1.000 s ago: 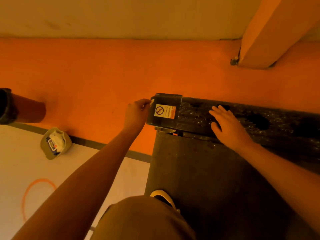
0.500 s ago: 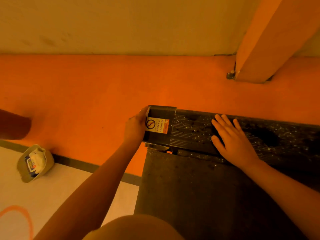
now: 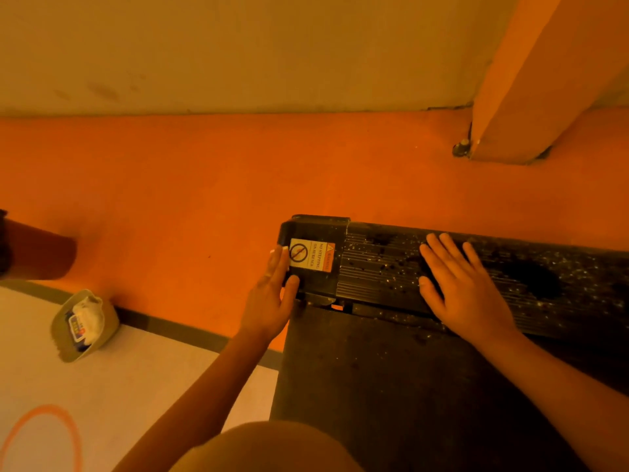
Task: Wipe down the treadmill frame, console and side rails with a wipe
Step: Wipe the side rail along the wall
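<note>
The treadmill's ribbed black side rail [image 3: 381,267], speckled with white spots and dark stains, runs to the right from its end cap [image 3: 316,229], which bears a warning sticker [image 3: 311,255]. My left hand [image 3: 269,298] lies with straight fingers along the cap's left edge, thumb on its near face. A small white sliver, apparently the wipe [image 3: 275,250], shows at the fingertips; the rest is hidden under the hand. My right hand [image 3: 466,294] rests flat, fingers spread, on the rail. The dark belt [image 3: 391,386] lies below.
A tub of wipes [image 3: 83,323] lies tipped on the pale floor mat at the left. Another person's leg [image 3: 37,250] stands on the orange floor at the far left. An orange column [image 3: 544,80] meets the wall at the back right. My knee [image 3: 265,447] fills the bottom edge.
My left hand has gone from curled at the cap's far corner to fingers straight along its left side. My right hand stays on the rail. The view has tilted up.
</note>
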Available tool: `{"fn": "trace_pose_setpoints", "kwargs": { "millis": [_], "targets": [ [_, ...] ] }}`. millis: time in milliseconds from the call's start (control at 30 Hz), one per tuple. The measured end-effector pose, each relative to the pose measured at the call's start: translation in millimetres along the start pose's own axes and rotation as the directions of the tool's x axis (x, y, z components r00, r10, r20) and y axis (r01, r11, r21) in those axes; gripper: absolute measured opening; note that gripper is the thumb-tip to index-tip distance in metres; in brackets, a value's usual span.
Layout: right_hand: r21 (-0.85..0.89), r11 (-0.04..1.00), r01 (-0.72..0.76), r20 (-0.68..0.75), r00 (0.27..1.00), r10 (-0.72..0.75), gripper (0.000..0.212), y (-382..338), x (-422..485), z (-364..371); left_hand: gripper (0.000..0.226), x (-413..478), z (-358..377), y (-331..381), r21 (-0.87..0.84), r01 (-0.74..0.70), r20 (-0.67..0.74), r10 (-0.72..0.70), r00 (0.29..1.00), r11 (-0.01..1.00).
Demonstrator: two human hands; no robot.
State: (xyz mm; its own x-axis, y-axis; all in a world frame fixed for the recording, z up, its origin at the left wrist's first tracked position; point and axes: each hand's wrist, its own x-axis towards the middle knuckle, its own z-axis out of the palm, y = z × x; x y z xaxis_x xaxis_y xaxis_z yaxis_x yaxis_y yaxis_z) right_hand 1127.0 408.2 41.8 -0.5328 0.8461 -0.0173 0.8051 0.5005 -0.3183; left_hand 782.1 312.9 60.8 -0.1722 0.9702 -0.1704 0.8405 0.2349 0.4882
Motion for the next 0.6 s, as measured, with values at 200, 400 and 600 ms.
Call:
{"fn": "trace_pose_setpoints", "kwargs": {
  "millis": [200, 400, 600],
  "targets": [
    [-0.015, 1.000, 0.004, 0.000, 1.000, -0.004, 0.061, 0.1, -0.2, 1.3, 0.073, 26.7, -3.7, -2.1, -0.009, 0.019, 0.044, -0.019, 0.999, 1.000],
    [0.000, 1.000, 0.015, -0.024, 1.000, -0.015, 0.061, 0.6, 0.2, 3.4, 0.067, 33.8, -2.3, 2.9, -0.002, 0.020, 0.037, -0.020, 0.999, 1.000],
    [-0.009, 1.000, 0.023, -0.034, 0.999, -0.023, 0.061, 0.7, -0.7, 4.0, 0.070, -9.2, -0.9, 3.0, -0.036, 0.042, 0.042, -0.041, 0.998, 0.998]
  ]
}}
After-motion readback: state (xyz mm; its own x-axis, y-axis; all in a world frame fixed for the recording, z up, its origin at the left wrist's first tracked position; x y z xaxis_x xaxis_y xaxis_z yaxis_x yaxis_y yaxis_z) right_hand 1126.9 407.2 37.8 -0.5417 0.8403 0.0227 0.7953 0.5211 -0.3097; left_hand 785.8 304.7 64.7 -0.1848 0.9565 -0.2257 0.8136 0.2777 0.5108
